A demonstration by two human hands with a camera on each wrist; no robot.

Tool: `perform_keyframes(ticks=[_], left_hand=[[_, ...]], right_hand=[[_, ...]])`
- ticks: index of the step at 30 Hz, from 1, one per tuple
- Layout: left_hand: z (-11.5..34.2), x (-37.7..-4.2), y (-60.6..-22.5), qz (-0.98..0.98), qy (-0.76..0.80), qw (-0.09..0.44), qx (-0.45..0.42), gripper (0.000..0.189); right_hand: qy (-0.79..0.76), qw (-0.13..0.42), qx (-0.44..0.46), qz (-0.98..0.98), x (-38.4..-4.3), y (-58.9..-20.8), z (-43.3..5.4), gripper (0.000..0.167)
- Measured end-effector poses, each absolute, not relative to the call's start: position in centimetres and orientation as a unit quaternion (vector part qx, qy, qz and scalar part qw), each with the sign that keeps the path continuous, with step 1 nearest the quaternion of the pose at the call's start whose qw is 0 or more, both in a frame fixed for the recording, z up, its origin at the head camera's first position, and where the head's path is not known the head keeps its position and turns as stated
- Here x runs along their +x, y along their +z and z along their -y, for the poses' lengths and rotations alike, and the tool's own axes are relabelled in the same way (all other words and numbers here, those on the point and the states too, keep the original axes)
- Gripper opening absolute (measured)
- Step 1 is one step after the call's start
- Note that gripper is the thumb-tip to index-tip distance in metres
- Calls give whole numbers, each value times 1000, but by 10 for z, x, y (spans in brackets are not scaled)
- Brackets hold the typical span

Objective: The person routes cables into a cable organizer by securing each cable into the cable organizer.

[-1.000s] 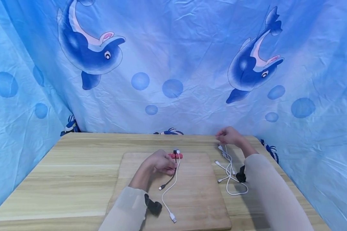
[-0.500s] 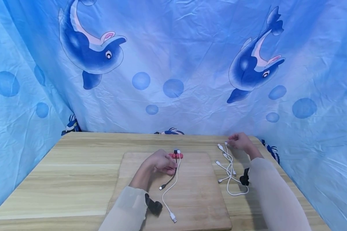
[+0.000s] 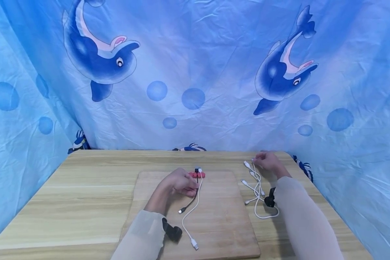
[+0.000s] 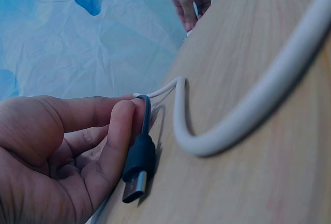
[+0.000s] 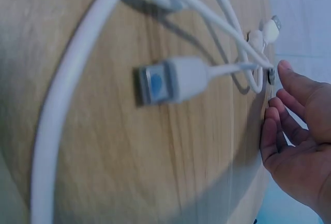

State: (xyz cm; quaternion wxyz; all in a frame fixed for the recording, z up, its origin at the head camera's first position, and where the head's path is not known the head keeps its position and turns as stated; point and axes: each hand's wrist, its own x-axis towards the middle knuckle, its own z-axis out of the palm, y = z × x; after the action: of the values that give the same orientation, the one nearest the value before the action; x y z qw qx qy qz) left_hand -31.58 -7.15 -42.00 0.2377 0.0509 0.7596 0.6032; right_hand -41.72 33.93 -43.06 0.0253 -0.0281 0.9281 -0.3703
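Thumb and fingertips of my left hand (image 3: pixel 182 182) pinch a thin black USB cable (image 4: pixel 146 113) over the wooden board; its plug (image 4: pixel 138 167) hangs below the fingers. A white USB cable (image 3: pixel 194 243) runs close beside it. Both cables lead up to a small red cable clip (image 3: pixel 203 175) near the board's far edge. At the table's back right, my right hand (image 3: pixel 269 161) has its fingertips right at the end of a loose white cable. In the right wrist view its thumb (image 5: pixel 295 79) stands apart from the fingers, close by the white plug end (image 5: pixel 271 75).
Several white USB cables (image 3: pixel 258 195) lie tangled on the table right of the wooden board (image 3: pixel 227 216). One USB plug (image 5: pixel 186 79) points toward the right wrist camera. A blue dolphin-print curtain (image 3: pixel 195 54) hangs behind the table (image 3: pixel 84 202) and at both sides.
My right hand has shifted right and slightly down, from above the white plugs to the end of one cable. The left hand keeps its place on the black cable.
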Motion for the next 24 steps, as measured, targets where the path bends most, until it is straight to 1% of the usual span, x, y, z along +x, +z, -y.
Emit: perform_keyframes(ticks=[3, 7, 11, 18, 24], left_hand=[[72, -316, -421, -759, 604, 239, 51, 4], [73, -316, -420, -761, 601, 239, 52, 4], [72, -316, -420, -760, 601, 240, 53, 6], [71, -316, -420, -760, 603, 236, 53, 4], [72, -316, -420, -767, 594, 237, 57, 5]], right_hand=[[-365, 20, -36, -930, -418, -432, -334, 48], [-363, 15, -26, -931, -419, -434, -329, 50], [-374, 11, -26, -927, -420, -436, -327, 47], [-413, 14, -8, -911, -419, -433, -326, 39], [-422, 28, -6, -906, -418, -428, -332, 35]])
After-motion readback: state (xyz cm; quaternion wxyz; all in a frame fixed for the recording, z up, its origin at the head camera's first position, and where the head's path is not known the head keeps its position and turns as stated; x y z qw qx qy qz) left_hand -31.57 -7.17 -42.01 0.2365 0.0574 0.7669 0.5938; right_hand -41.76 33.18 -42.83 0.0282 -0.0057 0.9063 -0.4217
